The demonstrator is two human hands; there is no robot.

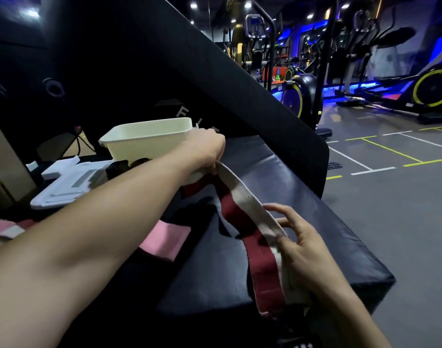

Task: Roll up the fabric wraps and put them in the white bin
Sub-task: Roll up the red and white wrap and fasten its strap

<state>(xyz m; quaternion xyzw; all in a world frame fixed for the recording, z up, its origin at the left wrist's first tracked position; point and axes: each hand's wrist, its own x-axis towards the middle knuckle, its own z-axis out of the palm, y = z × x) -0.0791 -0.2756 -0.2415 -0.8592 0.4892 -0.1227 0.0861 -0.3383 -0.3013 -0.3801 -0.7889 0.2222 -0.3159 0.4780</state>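
Fabric wrap (242, 197) stretched between both hands over the padded desk (303, 197).
Left hand (205, 151) pinches its far end beside the white bin (144, 139); right hand (303, 244) grips the near end, fingers (277, 209) partly spread.

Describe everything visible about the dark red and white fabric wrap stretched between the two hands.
The long dark red and off-white woven fabric wrap is unrolled, one face red, the other white, twisted so both show. It runs slightly slack from the left hand, which pinches its far end near the white plastic bin, down to the right hand, whose fingers support its near part. It hangs above the black padded bench.
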